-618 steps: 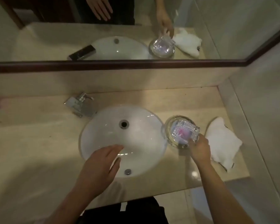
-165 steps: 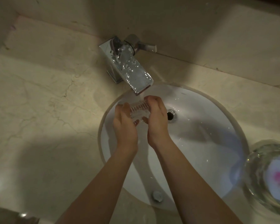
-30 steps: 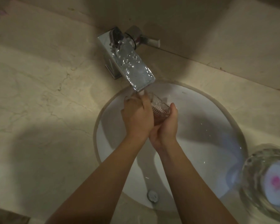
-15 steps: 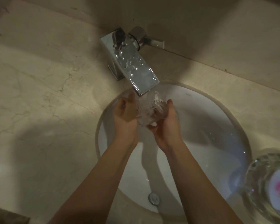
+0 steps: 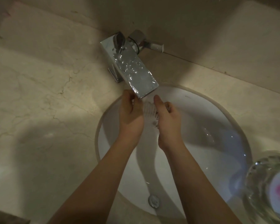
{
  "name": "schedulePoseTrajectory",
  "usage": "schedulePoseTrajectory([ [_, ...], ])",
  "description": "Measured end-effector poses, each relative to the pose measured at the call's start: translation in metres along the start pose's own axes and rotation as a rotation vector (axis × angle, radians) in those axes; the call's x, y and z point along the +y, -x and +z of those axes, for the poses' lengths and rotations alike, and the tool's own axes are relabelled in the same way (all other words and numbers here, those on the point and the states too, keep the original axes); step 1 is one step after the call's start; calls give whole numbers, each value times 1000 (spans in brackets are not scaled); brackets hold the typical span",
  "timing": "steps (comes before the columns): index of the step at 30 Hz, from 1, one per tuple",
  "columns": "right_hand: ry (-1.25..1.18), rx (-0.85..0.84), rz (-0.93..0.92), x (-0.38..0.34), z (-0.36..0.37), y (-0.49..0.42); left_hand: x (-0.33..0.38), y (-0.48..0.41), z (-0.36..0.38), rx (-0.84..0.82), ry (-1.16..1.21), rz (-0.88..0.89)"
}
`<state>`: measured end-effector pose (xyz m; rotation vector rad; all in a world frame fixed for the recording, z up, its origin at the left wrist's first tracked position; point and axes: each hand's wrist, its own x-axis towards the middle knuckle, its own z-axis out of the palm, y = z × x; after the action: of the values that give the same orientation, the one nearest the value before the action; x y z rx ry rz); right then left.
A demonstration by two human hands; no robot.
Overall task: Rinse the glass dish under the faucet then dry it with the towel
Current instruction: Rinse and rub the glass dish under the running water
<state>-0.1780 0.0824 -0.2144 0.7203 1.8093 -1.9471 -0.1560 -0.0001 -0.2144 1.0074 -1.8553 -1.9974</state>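
A: There's only 1 view, the head camera. Where's the glass dish?

B: The glass dish (image 5: 149,110) is over the sink (image 5: 217,110), just below the lip of the faucet (image 5: 132,70), between the 2 hands. It's small, clear and ribbed, and water is falling onto it.

A: And the fingers?

B: The left hand (image 5: 130,113) curls round the dish's left edge, with its back to the camera. The right hand (image 5: 167,120) grips the right edge, thumb lying along the near side and pointing up toward the spout, the other fingers wrapped behind. Both grips are narrow and on glass. I can't tell how far the left fingertips reach, because the hand hides them.

A: Which step is this?

B: Rinsing, I'd judge. Water runs down the basin to the drain (image 5: 153,201). Drying hasn't begun.

A: What does the next move call for?

B: Probably turning the dish so every face meets the stream. Shutting off the lever (image 5: 152,45) would then need 1 hand free, so the other must hold wet, slippery glass alone, best kept low over the basin. The towel isn't in view, so I can't say where to reach for it.

A: Anything else?

B: A round glass bowl (image 5: 257,183) sits on the counter (image 5: 39,94) at the lower right, with something white and pink-marked inside. It's well apart from the hands.
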Motion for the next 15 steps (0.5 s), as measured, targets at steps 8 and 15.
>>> schedulePoseTrajectory([
  [8,-180,-22,92,15,-11,-9,-11,11,-4,-43,247,-400],
  [15,-450,-97,349,29,-22,-10,-15,8,-1,27,332,-385],
])
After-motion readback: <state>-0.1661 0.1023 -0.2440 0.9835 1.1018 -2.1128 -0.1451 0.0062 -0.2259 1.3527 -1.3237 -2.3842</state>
